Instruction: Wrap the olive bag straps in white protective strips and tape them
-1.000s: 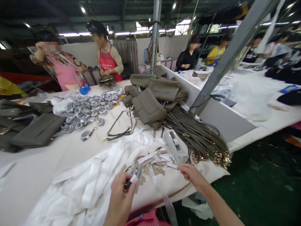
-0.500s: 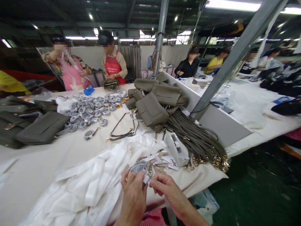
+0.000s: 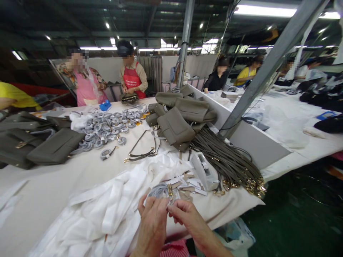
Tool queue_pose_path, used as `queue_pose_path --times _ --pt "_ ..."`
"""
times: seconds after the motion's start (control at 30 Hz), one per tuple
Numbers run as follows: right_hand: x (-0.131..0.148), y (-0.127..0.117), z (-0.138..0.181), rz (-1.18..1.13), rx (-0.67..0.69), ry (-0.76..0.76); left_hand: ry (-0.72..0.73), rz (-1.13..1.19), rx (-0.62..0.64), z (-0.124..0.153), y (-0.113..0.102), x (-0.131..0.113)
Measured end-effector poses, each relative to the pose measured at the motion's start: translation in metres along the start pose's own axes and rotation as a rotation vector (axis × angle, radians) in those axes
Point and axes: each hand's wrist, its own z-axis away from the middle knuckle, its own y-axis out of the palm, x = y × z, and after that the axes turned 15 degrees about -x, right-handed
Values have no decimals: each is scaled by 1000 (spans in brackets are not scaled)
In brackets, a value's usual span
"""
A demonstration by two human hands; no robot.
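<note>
At the table's near edge, my left hand (image 3: 154,218) is closed around a coiled bag strap (image 3: 158,190) wrapped in grey padding, with a gold clasp (image 3: 170,192) at its right side. My right hand (image 3: 187,215) is pinched against the near right side of the coil, its fingertips close to my left fingers. What the pinch holds is too small to make out. Just beyond lie white and tan paper slips (image 3: 190,182) and a grey-white tape dispenser (image 3: 205,174). White wrapping strips (image 3: 107,210) are heaped to the left of my hands.
Long olive straps (image 3: 227,157) with gold clasps lie right, below a pile of olive bags (image 3: 175,126). A heap of wrapped coils (image 3: 107,125) lies centre-left, more bags (image 3: 57,144) far left. A metal post (image 3: 257,89) and divider (image 3: 257,142) stand right. Several people work beyond.
My right hand has moved left, so its pinched fingertips now meet the coil beside my left fingers. My left hand keeps its hold. The view has shifted slightly.
</note>
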Motion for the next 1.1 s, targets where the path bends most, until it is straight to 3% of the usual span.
queue_pose_path --times 0.17,0.43,0.53,0.7,0.8,0.9,1.1 --pt "-10 5 -6 4 -58 -53 28 -8 -21 -4 0 2" --pt "-15 10 -12 8 -64 -71 -20 37 86 0 0 12" --pt "-18 5 -11 9 -24 -34 -169 84 106 5 0 16" --pt "-29 -2 -4 12 19 77 -691 360 303 6 -3 14" --pt "-34 2 2 8 -34 128 -888 467 352 4 -3 12" --pt "-35 6 4 -5 -75 139 -947 452 326 5 -2 10" --pt "-31 9 3 -111 -70 140 -878 367 249 8 -5 6"
